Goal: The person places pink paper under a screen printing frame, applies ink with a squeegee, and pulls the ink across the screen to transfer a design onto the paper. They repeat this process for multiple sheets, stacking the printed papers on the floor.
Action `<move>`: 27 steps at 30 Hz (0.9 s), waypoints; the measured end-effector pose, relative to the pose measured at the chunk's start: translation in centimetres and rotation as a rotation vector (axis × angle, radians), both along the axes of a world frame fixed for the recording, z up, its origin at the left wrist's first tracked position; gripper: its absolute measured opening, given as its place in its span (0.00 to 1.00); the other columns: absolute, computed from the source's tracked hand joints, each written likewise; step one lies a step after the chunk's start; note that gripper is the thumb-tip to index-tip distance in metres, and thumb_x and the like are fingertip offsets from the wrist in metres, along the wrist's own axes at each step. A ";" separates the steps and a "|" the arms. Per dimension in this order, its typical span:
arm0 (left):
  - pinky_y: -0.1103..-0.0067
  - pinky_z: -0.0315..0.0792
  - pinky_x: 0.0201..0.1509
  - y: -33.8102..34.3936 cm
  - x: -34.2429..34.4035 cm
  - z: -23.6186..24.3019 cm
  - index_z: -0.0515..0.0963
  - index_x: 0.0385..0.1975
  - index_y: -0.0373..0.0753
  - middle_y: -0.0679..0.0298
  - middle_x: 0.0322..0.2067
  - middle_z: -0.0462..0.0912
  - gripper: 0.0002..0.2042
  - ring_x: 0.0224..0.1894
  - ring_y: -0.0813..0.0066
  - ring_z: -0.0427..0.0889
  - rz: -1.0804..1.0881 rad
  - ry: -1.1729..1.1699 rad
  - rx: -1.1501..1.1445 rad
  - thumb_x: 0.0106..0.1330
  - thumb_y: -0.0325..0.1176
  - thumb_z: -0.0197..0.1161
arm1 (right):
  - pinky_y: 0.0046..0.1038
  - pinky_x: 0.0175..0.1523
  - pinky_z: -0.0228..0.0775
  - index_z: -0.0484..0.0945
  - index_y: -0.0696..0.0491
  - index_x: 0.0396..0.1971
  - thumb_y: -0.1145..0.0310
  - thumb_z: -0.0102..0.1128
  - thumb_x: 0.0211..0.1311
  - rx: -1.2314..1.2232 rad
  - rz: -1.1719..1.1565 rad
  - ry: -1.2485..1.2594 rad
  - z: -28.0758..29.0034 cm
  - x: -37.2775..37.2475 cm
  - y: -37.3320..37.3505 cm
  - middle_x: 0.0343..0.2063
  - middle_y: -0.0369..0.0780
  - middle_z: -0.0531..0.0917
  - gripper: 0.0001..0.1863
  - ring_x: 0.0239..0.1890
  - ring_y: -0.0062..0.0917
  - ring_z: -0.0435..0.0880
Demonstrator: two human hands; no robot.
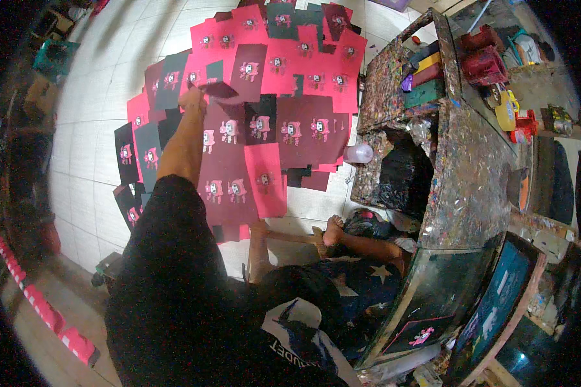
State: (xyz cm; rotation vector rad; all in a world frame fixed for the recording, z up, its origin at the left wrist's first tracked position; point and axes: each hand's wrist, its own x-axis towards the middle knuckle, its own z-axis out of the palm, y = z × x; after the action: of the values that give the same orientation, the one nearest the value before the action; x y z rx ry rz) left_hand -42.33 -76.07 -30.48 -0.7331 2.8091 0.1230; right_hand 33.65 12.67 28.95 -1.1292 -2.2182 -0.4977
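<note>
My left hand (192, 99), at the end of an outstretched arm in a black sleeve, is closed on a small dark maroon cloth piece (221, 90). The piece hangs tilted from my fingers, over the spread of cut cloth on the floor. Beneath and around it lie overlapping pink, maroon, black and dark grey pieces, many printed with a hooded cartoon figure. A maroon piece (248, 68) lies just right of my hand, and a dark grey piece (171, 79) just left. My right hand is not in view.
A paint-crusted bench (468, 187) stands at the right, with a plastic cup (359, 153) beside it. Framed printing screens (497, 309) lean at the lower right. My bare foot (333, 230) is near the cloth's edge. A pink-and-white strip (42, 306) lies lower left.
</note>
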 end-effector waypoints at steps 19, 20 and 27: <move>0.62 0.81 0.38 15.2 25.7 -24.5 0.79 0.53 0.35 0.54 0.41 0.85 0.25 0.37 0.60 0.87 0.113 -0.205 0.672 0.68 0.51 0.68 | 0.45 0.30 0.69 0.90 0.59 0.30 0.44 0.53 0.77 0.040 -0.043 -0.033 -2.2 0.4 -1.0 0.21 0.48 0.84 0.33 0.19 0.38 0.74; 0.62 0.81 0.38 16.5 30.5 -26.3 0.79 0.54 0.35 0.54 0.41 0.85 0.26 0.37 0.60 0.87 0.185 -0.207 0.769 0.68 0.51 0.68 | 0.44 0.29 0.68 0.89 0.59 0.28 0.43 0.52 0.78 0.047 0.048 -0.020 -2.4 -3.4 1.8 0.20 0.47 0.82 0.33 0.17 0.37 0.72; 0.69 0.81 0.31 33.8 35.1 -11.5 0.85 0.30 0.28 0.57 0.22 0.87 0.22 0.26 0.68 0.88 0.099 -0.237 1.039 0.69 0.47 0.66 | 0.41 0.25 0.67 0.88 0.63 0.31 0.46 0.55 0.77 0.107 0.123 -0.137 -1.3 -1.2 1.0 0.19 0.48 0.83 0.32 0.15 0.35 0.73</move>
State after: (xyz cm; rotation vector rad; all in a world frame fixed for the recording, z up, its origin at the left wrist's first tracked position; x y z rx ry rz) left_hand -7.20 -42.29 -41.94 -0.5412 2.0380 1.2773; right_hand 32.42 13.70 27.60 -0.9222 -2.3311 -0.6503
